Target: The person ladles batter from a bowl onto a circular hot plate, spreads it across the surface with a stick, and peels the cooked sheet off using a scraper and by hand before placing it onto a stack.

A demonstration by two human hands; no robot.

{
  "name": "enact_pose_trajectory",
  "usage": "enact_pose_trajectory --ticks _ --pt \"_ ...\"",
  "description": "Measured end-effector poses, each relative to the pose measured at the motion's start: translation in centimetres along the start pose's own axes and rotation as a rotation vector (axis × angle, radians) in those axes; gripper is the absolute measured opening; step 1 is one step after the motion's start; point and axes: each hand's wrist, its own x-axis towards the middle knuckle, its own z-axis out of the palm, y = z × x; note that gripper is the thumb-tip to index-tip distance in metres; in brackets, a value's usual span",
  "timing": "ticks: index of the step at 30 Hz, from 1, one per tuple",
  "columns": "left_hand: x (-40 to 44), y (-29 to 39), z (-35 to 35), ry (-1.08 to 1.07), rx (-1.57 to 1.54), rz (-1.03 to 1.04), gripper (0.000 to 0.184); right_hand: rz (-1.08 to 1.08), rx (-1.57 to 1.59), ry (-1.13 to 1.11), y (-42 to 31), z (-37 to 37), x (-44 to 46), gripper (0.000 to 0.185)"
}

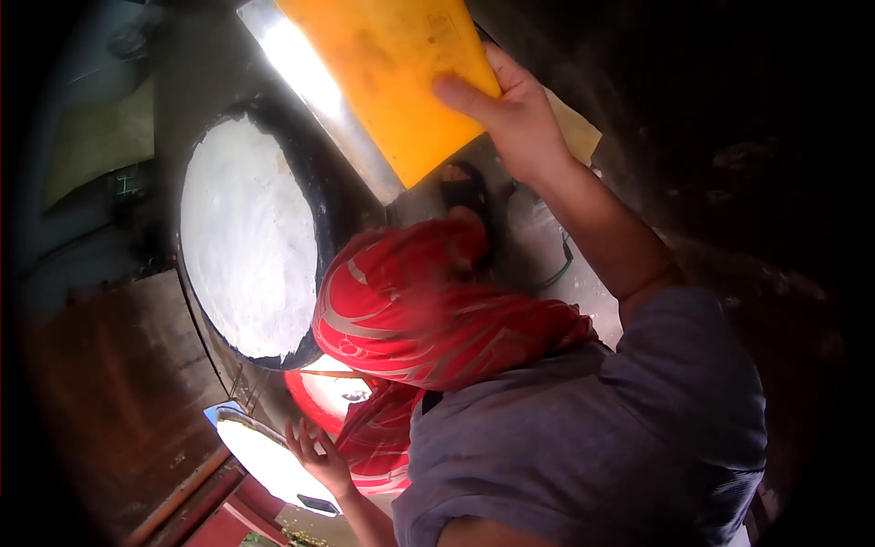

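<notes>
Two arms extend from a grey shirt (592,438), whose wearer has red patterned cloth (410,310) over the legs. The right arm is extended forward and outward, bare from the sleeve to the wrist. The left arm is shorter in view, with the forearm raised from the lower edge.

The right hand (515,118) is clamped on one edge of a yellow sheet (392,82). Its thumb lies flat on the upper face; the other fingers are largely hidden behind the edge. The left hand (319,460) is held with fingers apart and slightly curled, in front of a bright white oval surface (260,456); contact between them cannot be determined.

The yellow sheet extends from the right hand across the upper centre, well apart from the left hand. A metallic strip (328,100) runs along its far long side.

Containers, in descending size:
1. Black round vessel (328,205): white material (246,242) spans the mouth, ragged at the rim. Its consistency cannot be determined.
2. Red round container (301,397): partly covered by the cloth, near the left hand; its interior shows white, with details unclear.
</notes>
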Motion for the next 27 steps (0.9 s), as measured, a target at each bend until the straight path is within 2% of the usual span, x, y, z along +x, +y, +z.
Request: enact_pose_trajectory --ticks 1,3,4,6,8,11,14,16,17,19,22,24,25,27 --pt "0.2 0.0 0.0 -0.011 0.006 -0.01 0.029 0.003 0.004 0.009 0.1 -0.7 0.3 0.034" --pt "0.3 -0.2 -0.1 -0.006 0.023 -0.017 0.029 0.261 0.062 -0.16 0.3 -2.2 1.1 0.038" --pt "0.2 -0.3 -0.2 0.008 0.034 -0.03 0.029 0.266 0.069 -0.168 0.6 -2.6 1.3 0.038" --pt "-0.1 -0.6 -0.6 0.027 0.085 -0.06 0.03 0.375 -0.209 -0.242 1.9 -2.6 2.0 0.04" --pt "-0.9 -1.6 -1.1 0.075 0.131 -0.115 0.03 0.333 -0.236 -0.154 2.8 -1.3 2.9 0.04" --pt "-2.5 -3.1 -1.5 0.122 0.187 -0.19 0.03 0.308 -0.248 -0.204 4.9 1.0 6.0 0.038" --pt "-4.3 -4.3 -2.0 0.226 0.185 -0.238 0.03 0.222 -0.429 -0.194 8.5 3.5 10.2 0.037" --pt "-5.7 -5.7 -1.8 0.279 0.173 -0.363 0.031 0.134 -0.868 -0.264 12.2 5.1 12.5 0.045" --pt "-6.4 -6.1 -1.5 0.312 0.172 -0.381 0.031 0.118 -0.872 -0.292 13.1 6.4 13.1 0.045" --pt "-7.4 -6.7 -0.9 0.357 0.16 -0.418 0.032 0.072 -1.254 -0.285 14.5 9.1 14.0 0.048" --pt "-7.9 -6.6 0.3 0.473 -0.023 -0.546 0.033 0.016 -1.384 -0.22 15.7 12.7 15.9 0.051" --pt "-7.8 -6.4 0.9 0.479 0.128 -0.566 0.036 -0.023 -1.522 -0.233 17.1 15.9 16.8 0.056" --pt "-7.5 -6.5 0.8 0.499 0.095 -0.584 0.038 -0.047 -1.651 -0.228 17.7 17.4 17.2 0.061" --pt "-7.0 -6.4 0.7 0.496 0.093 -0.578 0.038 -0.002 -1.662 -0.19 18.8 18.5 20.4 0.066"
